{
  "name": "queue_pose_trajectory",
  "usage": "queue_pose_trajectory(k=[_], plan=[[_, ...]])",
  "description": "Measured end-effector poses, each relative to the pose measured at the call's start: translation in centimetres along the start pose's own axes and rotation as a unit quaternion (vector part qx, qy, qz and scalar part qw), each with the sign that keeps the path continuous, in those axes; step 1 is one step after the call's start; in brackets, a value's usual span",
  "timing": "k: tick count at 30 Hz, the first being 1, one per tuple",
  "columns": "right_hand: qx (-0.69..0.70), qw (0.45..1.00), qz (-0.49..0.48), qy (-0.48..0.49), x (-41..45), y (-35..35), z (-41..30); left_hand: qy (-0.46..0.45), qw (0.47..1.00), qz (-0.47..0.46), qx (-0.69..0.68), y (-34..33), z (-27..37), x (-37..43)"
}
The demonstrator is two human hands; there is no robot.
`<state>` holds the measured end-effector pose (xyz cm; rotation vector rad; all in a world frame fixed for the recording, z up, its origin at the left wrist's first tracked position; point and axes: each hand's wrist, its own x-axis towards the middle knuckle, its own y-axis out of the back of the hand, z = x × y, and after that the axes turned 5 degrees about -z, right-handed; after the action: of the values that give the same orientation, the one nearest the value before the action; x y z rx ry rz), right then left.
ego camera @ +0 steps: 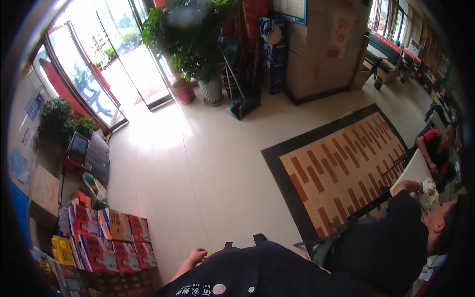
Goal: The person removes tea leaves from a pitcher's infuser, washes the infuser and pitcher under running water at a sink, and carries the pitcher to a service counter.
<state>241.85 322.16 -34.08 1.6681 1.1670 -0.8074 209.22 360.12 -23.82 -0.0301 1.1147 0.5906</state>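
Note:
My left hand [197, 256] hangs beside my dark apron [256, 265], its fingers curled. A small yellow bit [210, 254] shows between the fingers and the apron; whether the hand holds it I cannot tell. On the other side, only a sliver of skin [305, 257] shows past the apron's edge, so my right hand is mostly hidden. Pale floor tiles [178, 185] lie before me. Stacked red and orange printed cartons [111, 237] stand to the left of my left hand.
A seated person in black [382, 245] is close on my right, another [438, 148] beyond at a table [413, 170]. Ahead are a glass door [83, 74], potted plants [200, 55], a long-handled dustpan [241, 105] and a pillar [323, 59]. A wood-patterned floor panel [341, 159] lies right.

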Motion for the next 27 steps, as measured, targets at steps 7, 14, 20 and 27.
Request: queue_pose_trajectory(k=[7,14,20,27], plan=[[0.282,0.949,0.139,-0.001,11.4,17.7,-18.9,0.087,0.988,0.008,-0.127,6.7,-0.2,15.5],[0.24,0.962,0.134,0.003,19.1,23.4,-35.3,0.067,0.997,0.004,0.025,15.8,16.6,25.0],[0.13,0.981,0.146,-0.007,23.0,25.7,-43.6,-0.009,0.999,0.006,0.049,24.7,39.0,33.7],[0.01,0.996,0.083,-0.016,32.8,34.3,-50.1,-0.035,0.99,-0.016,-0.138,28.1,60.1,45.7]])
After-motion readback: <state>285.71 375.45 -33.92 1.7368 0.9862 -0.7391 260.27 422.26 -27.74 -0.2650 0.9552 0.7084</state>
